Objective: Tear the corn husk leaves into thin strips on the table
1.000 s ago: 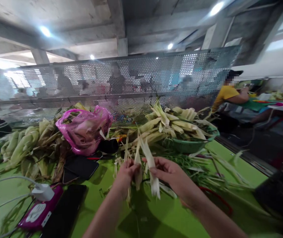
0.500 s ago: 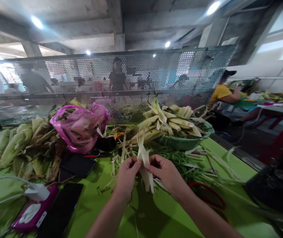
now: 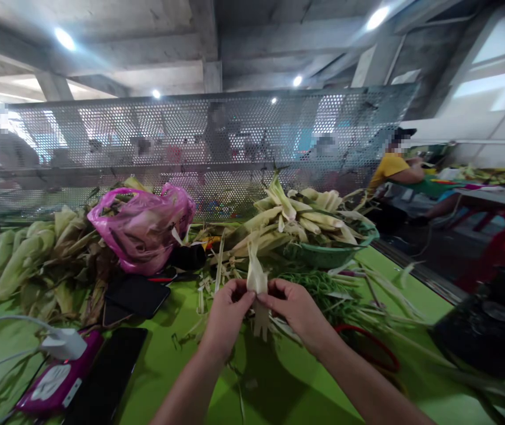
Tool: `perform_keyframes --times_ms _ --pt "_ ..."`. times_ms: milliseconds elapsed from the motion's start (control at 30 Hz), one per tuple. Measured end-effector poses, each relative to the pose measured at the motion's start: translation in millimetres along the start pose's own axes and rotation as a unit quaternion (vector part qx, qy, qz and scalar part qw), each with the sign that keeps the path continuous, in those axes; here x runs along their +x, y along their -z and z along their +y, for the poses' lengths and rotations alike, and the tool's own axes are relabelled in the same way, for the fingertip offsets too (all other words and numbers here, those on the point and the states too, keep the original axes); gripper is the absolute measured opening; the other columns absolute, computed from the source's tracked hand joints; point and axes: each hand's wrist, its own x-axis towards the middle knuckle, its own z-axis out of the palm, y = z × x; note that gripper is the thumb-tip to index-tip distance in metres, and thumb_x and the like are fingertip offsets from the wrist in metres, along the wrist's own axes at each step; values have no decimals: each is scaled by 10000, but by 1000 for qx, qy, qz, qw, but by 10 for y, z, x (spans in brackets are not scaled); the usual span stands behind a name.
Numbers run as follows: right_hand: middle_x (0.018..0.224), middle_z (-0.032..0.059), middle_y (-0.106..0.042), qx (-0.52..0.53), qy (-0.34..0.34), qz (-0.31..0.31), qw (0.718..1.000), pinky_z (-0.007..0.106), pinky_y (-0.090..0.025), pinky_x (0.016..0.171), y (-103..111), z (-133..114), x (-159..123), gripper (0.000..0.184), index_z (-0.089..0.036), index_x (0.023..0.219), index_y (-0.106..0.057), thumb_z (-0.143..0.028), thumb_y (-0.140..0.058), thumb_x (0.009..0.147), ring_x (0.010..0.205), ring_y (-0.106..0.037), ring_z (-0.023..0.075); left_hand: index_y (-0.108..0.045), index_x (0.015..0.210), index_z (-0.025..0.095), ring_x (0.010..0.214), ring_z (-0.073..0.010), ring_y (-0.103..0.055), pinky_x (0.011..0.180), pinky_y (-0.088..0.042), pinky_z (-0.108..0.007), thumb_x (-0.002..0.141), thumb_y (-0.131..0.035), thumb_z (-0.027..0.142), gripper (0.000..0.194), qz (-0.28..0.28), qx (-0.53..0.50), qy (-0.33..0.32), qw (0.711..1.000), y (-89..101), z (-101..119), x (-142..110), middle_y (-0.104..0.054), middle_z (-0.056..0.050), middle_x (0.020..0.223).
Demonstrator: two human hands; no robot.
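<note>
Nearest me on my feed, at the left of the green bench [image 3: 182, 378], a purple power strip [image 3: 53, 383] carries a white plug [image 3: 64, 343], with a long black slab [image 3: 108, 372] just beside it. Off to the right a thin red loop [image 3: 385, 343] lies on the bench.

Ahead, over the middle, I have both hands closed to a narrow pinch on a pale corn husk [image 3: 256, 277]. The left hand [image 3: 232, 304] grips it from the left, the right hand [image 3: 287, 302] from the right, thumbs on the side facing me and fingertips close together. The husk stands upright between them, tapering at the top, its split end hanging below the thumbs; I can't tell whether it is one piece or two overlapped.

Just beyond my right hand lie green shreds [image 3: 323, 298]. Past them a green basket [image 3: 334, 258] bears a heap of husks [image 3: 312, 221]. Left of it sits a pink plastic bag [image 3: 146, 233], next to more husks [image 3: 26, 254].

Behind everything on the bench runs a perforated metal screen [image 3: 252, 133]; to its right, a person in yellow [image 3: 394, 168] sits well apart.
</note>
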Motion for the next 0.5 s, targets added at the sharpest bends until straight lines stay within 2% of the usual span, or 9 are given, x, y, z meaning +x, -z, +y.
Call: perform_keyframes --times_ms 167,400,500 --pt "732 9 -651 -10 24 16 1000 266 -427 672 -2 -4 -25 254 -152 783 -668 -357 -756 662 689 -556 153 -597 771 145 619 -115 -474 605 -380 -241 744 -631 276 138 19 49 -9 999 16 -10 23 -555 4 676" --pt "760 27 -681 16 1 -21 1000 275 -441 662 -8 -8 -27 269 -149 808 -699 -366 -768 663 693 -578 170 -607 706 158 611 -128 -476 570 -355 -234 738 -620 246 94 20 135 -54 989 45 49 29 -569 -2 648" --pt "777 36 -692 16 -2 -28 999 280 -448 665 -18 -55 -45 268 -155 803 -716 -372 -775 657 709 -591 182 -613 702 159 616 -136 -492 575 -362 -238 729 -630 250 96 16 141 -56 988 56 50 30 -582 -7 655"
